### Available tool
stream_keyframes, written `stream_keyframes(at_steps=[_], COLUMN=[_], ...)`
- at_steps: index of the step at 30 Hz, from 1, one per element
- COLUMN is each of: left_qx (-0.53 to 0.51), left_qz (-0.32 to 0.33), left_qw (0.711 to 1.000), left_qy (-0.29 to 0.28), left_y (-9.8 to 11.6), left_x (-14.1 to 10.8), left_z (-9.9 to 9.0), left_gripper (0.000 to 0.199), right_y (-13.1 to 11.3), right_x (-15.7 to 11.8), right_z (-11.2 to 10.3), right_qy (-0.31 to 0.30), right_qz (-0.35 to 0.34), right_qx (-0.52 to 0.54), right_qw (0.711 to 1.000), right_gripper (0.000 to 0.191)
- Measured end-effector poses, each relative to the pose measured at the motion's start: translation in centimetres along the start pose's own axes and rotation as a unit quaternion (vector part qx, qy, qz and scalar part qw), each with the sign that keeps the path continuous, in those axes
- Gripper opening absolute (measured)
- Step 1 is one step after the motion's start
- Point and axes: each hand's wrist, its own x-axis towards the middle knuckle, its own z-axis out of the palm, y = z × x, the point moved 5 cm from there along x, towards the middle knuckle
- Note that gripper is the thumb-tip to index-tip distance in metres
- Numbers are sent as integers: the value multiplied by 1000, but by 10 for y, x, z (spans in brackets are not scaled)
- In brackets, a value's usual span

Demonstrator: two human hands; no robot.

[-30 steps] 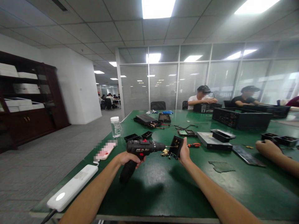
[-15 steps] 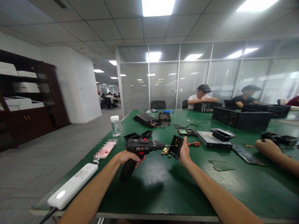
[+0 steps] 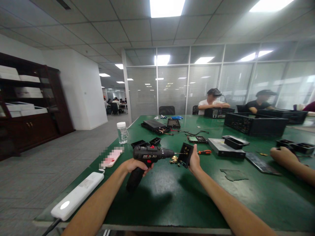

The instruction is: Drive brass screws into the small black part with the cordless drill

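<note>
My left hand (image 3: 137,166) is wrapped round the grip of a black cordless drill (image 3: 147,154), which points to the right. The drill's thin bit reaches into a small black plastic box (image 3: 183,157) with brass-coloured parts inside; whether the tip touches one of them I cannot tell. My right hand (image 3: 194,160) grips that box by its right side and holds it tilted up, open face toward the drill. Just below the bit, a little heap of brass pieces (image 3: 174,159) lies on the green table (image 3: 157,203). More black plastic boxes (image 3: 155,141) sit behind the drill.
An orange screwdriver (image 3: 204,152) and a silver drive (image 3: 226,149) lie to the right. A co-worker's hand (image 3: 283,157) is at the right edge. On the left are a bottle (image 3: 122,133), a phone (image 3: 114,158) and a white power strip (image 3: 78,195). Black computer cases (image 3: 256,124) stand farther back.
Almost nothing differs. Drill and box keep their positions, with the bit still inside the box; the whole view has shifted very slightly.
</note>
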Motion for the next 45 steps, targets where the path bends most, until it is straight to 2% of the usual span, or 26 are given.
stream_keyframes(at_steps=[7,17,36,45], left_qx=[-3,4,11,7], left_qz=[-2,0,5,-1], left_qw=[1000,1000,1000,1000], left_qy=[3,2,-3,-2], left_y=[1,2,3,4], left_x=[-1,-2,-2,-2], left_z=[1,1,3,4], left_gripper=[32,33,33,33], right_y=[0,-4,-4,-5], right_x=[-1,-5,-1,-3], right_z=[2,5,1,2], right_qy=[-24,-22,-19,-15], right_qz=[-5,3,-48,-37], right_qx=[22,21,-12,5], right_qw=[999,1000,999,999], right_gripper=[45,48,51,49])
